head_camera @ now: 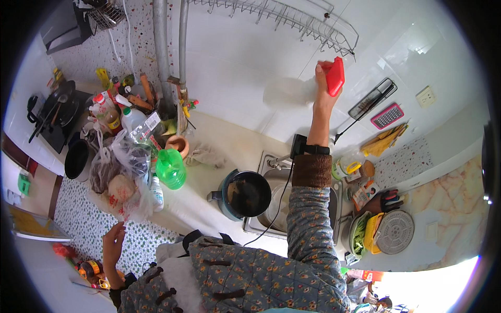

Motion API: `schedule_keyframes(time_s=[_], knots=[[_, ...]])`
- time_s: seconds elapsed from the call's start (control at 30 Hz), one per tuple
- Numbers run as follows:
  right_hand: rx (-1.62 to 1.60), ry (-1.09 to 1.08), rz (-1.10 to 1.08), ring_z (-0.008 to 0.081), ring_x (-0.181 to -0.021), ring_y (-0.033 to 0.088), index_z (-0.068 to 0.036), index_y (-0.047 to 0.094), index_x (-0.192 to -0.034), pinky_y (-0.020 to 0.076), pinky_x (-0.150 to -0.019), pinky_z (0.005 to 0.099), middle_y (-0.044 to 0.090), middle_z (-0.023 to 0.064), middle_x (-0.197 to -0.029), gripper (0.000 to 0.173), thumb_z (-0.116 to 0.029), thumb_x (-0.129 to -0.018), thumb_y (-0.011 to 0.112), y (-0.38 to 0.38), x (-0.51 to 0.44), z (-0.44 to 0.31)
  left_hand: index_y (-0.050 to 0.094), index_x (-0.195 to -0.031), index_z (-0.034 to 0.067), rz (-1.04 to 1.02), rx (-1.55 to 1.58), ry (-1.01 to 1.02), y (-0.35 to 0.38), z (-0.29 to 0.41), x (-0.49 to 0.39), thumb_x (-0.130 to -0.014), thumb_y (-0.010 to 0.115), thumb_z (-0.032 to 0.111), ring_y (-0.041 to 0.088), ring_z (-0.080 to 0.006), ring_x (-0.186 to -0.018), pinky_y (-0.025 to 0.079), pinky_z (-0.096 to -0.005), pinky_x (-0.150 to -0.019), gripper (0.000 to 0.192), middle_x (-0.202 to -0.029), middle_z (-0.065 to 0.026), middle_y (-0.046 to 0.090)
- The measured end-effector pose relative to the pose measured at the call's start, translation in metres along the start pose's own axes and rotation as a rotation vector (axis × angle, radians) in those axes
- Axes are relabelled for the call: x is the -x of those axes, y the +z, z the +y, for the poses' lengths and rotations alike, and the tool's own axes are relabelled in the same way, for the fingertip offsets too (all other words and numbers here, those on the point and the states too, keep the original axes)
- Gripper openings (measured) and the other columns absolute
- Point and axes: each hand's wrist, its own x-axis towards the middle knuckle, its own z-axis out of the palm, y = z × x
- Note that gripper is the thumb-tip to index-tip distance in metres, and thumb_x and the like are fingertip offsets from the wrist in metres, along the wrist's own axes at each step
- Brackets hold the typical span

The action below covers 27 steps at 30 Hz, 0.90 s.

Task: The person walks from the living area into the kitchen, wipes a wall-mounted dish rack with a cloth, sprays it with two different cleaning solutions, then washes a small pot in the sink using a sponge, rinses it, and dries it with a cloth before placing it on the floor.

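My right hand (323, 80) is raised in front of the white tiled wall, shut on a red plastic object (335, 77). Its exact kind is hard to make out, and the palm hides part of it. Above it runs a wire rack (297, 25) with hooks. Under my right forearm lies a steel sink (280, 195), partly covered by the sleeve. Low on the left, my left hand (112, 240) hangs beside the knotted plastic bags (121, 191), fingers bent; whether it touches the bag is unclear.
A dark pot (247, 194) stands at the sink's left edge. Bottles, a green plastic jug (170, 169) and a clay-coloured mortar (177, 145) crowd the left counter. A pink-framed grater (387, 116) hangs on the wall. Right of the sink sit a yellow basket (372, 234) and a round perforated steamer plate (394, 232).
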Motion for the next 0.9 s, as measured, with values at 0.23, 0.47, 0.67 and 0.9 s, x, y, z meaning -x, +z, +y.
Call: schedule_keyframes(time_s=[0.23,0.47,0.67,0.9], knots=[[0.018,0.074,-0.063,0.0134,-0.087,0.057,-0.001,0.061,-0.104,0.0464,-0.077,0.0286,0.063,0.0052,-0.095,0.030,-0.016,-0.081,0.073,-0.013,-0.016,0.014,0.060,-0.120,-0.002,0.009,-0.059,0.008,-0.001,0.005,0.003,-0.092,0.057,0.009,0.067,-0.0192,-0.088,0.052,-0.0308,-0.077,0.029,-0.100,-0.0159,0.070],[-0.052,0.070,-0.074,0.0127,-0.082,0.056,-0.005,0.060,-0.096,0.0450,-0.077,0.0269,0.061,0.0027,-0.087,0.025,-0.014,-0.077,0.074,-0.027,-0.064,0.035,0.059,-0.120,-0.002,0.024,-0.031,-0.038,0.000,0.005,0.006,-0.092,0.057,0.009,0.067,-0.0191,-0.088,0.052,-0.0306,-0.077,0.030,-0.100,-0.0157,0.070],[-0.080,0.114,-0.125,0.0153,-0.086,0.058,-0.002,0.055,-0.121,0.0462,-0.081,0.0288,0.062,0.0057,-0.096,0.047,-0.010,-0.078,0.071,-0.034,-0.101,0.034,0.059,-0.120,-0.002,0.036,-0.052,-0.058,0.002,0.001,0.006,-0.093,0.057,0.010,0.067,-0.0194,-0.088,0.052,-0.0314,-0.075,0.030,-0.099,-0.0164,0.070],[-0.011,0.109,-0.129,0.0184,-0.088,0.059,-0.001,0.049,-0.133,0.0467,-0.083,0.0295,0.059,0.0070,-0.097,0.055,-0.004,-0.081,0.065,-0.038,-0.108,0.027,0.060,-0.120,-0.002,0.044,-0.081,-0.017,0.004,-0.001,0.003,-0.092,0.056,0.008,0.068,-0.0202,-0.086,0.053,-0.0311,-0.075,0.030,-0.100,-0.0163,0.070]])
